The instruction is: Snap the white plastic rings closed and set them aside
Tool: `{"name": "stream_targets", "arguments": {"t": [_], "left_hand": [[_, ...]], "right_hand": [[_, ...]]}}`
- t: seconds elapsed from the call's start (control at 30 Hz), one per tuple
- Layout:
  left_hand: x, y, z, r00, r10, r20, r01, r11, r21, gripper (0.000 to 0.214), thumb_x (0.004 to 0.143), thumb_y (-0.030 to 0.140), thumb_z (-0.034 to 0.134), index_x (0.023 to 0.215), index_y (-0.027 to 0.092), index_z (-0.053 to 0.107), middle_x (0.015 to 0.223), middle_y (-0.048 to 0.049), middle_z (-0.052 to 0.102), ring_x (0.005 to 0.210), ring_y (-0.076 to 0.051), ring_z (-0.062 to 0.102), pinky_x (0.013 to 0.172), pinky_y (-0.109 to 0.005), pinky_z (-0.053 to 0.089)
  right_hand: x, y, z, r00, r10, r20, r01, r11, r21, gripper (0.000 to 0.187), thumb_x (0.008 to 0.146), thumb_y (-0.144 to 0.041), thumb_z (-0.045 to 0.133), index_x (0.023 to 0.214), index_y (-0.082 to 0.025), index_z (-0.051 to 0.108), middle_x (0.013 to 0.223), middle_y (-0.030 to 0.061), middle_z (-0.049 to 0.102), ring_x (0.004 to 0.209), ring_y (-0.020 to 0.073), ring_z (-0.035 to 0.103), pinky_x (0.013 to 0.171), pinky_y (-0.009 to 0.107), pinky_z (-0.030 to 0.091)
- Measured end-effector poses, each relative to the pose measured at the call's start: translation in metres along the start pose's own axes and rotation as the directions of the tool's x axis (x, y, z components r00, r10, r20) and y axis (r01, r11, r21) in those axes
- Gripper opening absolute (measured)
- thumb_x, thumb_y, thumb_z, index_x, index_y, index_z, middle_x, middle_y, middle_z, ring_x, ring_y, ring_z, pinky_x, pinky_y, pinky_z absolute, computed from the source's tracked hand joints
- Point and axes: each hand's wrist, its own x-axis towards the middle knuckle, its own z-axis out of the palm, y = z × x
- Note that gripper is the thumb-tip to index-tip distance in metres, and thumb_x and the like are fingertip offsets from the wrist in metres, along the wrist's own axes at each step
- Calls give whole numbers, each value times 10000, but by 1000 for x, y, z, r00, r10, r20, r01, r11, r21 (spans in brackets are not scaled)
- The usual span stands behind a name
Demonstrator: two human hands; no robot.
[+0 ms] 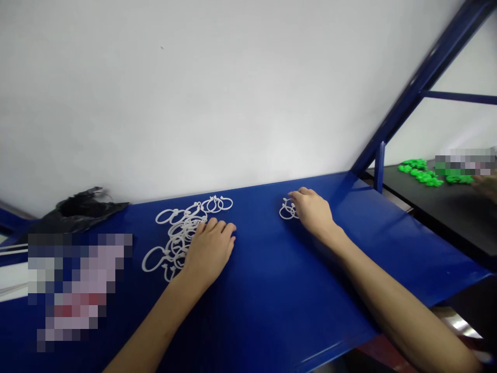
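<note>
A loose, overlapping pile of white plastic curtain rings point(176, 243) with small knobs at their ends lies on the blue table point(256, 269). My left hand point(212, 248) rests palm down at the pile's right edge, fingers extended and slightly apart, covering some rings. Farther right, a few more white rings point(287, 211) form a small cluster. Over that cluster my right hand point(312, 210) is curled, its fingertips closed at the rings; the hand hides part of them.
A black plastic bag point(73, 207) sits at the back left, near a blurred-out packet point(89, 290). The white wall point(233, 103) borders the table behind. A blue frame post point(404, 88) rises at right, beyond which bright green pieces point(421, 173) lie on a black table, near another person's hand point(485, 181).
</note>
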Motion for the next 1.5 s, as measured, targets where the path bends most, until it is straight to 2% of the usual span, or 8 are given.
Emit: {"name": "stream_targets", "arguments": {"t": [0.23,0.43,0.57,0.73,1.03,1.17,1.33,1.5], "left_hand": [[6,11,-9,983,117,-145,-142,974,-179,180,926,129,536,1085,191,596,875,-17,686,802,-202,561,759,-350,384],[7,18,-18,954,116,-276,-180,959,-221,141,941,151,544,813,210,545,777,10,651,758,-177,566,745,-338,403],[6,27,-16,940,201,-277,-247,958,-146,190,949,178,544,762,211,543,717,6,632,736,-182,554,746,-354,400],[4,37,-13,933,256,-253,-304,936,-175,122,951,245,564,835,207,567,814,-17,671,793,-191,576,763,-361,422],[5,31,-8,955,-244,-166,135,862,-489,198,927,275,584,1113,213,560,906,-16,657,858,-189,634,778,-346,516],[8,28,-10,967,-248,-48,167,771,-614,75,928,226,560,954,231,631,888,4,693,813,-164,648,742,-311,521],[10,24,-19,962,-273,3,192,671,-716,88,917,267,595,922,258,682,843,36,712,719,-133,639,711,-273,516],[9,22,-21,962,-264,68,221,605,-765,101,907,270,611,889,274,710,880,48,741,778,-130,669,729,-248,507]], "right_hand": [[-2,-6,-5,999,37,-28,-38,998,-48,202,967,-246,547,1105,-170,674,1009,126,715,976,282,621,724,342,509],[-17,-38,-7,924,-381,-48,353,796,492,246,1014,-333,491,1103,-195,675,1061,70,719,968,207,641,873,339,498],[-29,-58,-4,886,-460,67,268,624,734,206,993,-313,526,954,-183,680,877,24,720,756,145,652,703,258,485],[-34,-65,0,928,-361,92,157,603,782,135,948,-235,538,860,-173,619,730,-9,674,611,112,594,585,221,426],[-36,-60,1,872,-483,-78,385,578,719,128,966,-280,546,918,-178,609,840,26,652,700,130,605,648,244,467],[-40,-63,-3,822,-555,-133,482,551,681,184,990,-340,533,934,-188,621,920,43,629,768,141,608,701,268,502],[-38,-62,-1,901,-383,-203,412,609,678,243,967,-368,574,1145,-202,585,1181,100,602,1061,207,606,854,351,538],[-38,-62,4,882,-457,-116,381,548,745,239,1013,-280,482,1232,-199,532,1070,73,685,879,168,670,775,318,548]]}}
